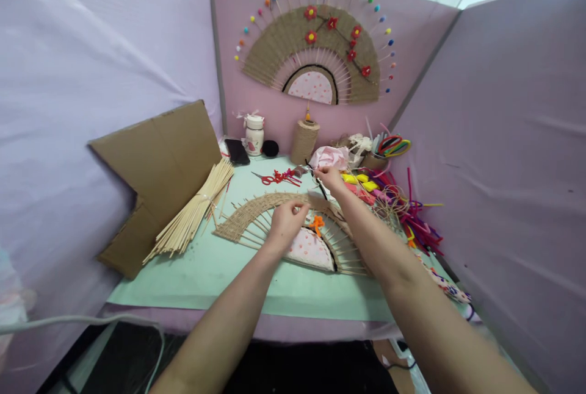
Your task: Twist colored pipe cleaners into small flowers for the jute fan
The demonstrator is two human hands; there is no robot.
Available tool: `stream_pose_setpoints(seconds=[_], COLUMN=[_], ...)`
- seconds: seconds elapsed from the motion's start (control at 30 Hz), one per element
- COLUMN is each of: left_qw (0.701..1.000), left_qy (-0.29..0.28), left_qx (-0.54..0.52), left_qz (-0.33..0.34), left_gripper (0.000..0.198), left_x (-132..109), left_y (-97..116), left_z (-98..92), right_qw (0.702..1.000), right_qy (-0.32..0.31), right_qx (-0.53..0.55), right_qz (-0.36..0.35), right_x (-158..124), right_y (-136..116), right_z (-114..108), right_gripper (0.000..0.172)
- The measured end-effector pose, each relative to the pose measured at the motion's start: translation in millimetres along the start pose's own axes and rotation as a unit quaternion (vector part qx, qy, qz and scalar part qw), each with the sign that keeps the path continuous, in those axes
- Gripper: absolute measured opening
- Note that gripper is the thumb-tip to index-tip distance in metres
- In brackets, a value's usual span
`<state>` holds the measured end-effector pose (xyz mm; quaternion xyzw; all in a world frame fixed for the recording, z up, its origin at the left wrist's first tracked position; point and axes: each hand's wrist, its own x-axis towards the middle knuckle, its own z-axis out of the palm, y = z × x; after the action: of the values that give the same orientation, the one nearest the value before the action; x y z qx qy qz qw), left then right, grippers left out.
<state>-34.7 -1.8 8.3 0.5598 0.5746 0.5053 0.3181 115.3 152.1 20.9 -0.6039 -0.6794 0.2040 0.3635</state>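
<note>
A half-round fan (256, 210) of woven twine on thin sticks lies on the table, with a pink dotted cloth piece (309, 249) at its base. Over its woven band is my left hand (288, 221), thumb and fingers pinched together; whatever they hold is too small to make out. An orange pipe-cleaner flower (317, 224) rests on the fan just right of that hand. My right hand (328, 177) reaches past the fan's far edge, fingers closed near a black strip (317, 179) and the pink cloth bundle (330, 157). What it grips is unclear.
Red scissors (268, 180) and red pipe-cleaner pieces (286, 177) lie behind the fan. Left are bundled sticks (195, 211) and cardboard (160, 168). A twine spool (304, 141) stands at the back; colourful pipe cleaners (419, 223) crowd the right. A finished fan (274, 43) hangs above.
</note>
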Motion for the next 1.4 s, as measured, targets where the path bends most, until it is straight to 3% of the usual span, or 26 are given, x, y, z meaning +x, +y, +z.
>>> stream_pose_setpoints(seconds=[0.1,0.17,0.27,0.4,0.6,0.83,1.4], left_qw=[0.989,0.970,0.937,0.906,0.876,0.855,0.808], left_qy=[0.054,0.066,0.052,0.019,-0.033,-0.028,-0.081], left_qx=[-0.133,-0.234,-0.334,-0.406,-0.463,-0.497,-0.562], left_qz=[0.014,-0.019,-0.087,-0.118,-0.130,-0.145,-0.158], left_gripper=[0.021,0.023,0.031,0.033,0.033,0.034,0.029], left_x=[5,8,9,4,-3,-3,2], left_y=[0,-1,-1,3,8,6,1], left_z=[-1.9,-1.6,1.4,7.2,12.7,14.6,12.0], right_qw=[0.998,0.986,0.981,0.975,0.969,0.971,0.974], right_qy=[-0.009,-0.011,0.015,0.091,0.100,0.096,0.069], right_qx=[0.060,0.154,0.162,0.129,0.116,0.108,0.120], right_qz=[-0.022,-0.062,-0.103,-0.154,-0.194,-0.190,-0.181], right_x=[-32,-61,-103,-135,-142,-145,-146], right_y=[-18,-31,-46,-50,-40,-39,-37], right_z=[0,0,0,-1,-5,-8,-7], right_gripper=[0.032,0.030,0.023,0.020,0.015,0.015,0.013])
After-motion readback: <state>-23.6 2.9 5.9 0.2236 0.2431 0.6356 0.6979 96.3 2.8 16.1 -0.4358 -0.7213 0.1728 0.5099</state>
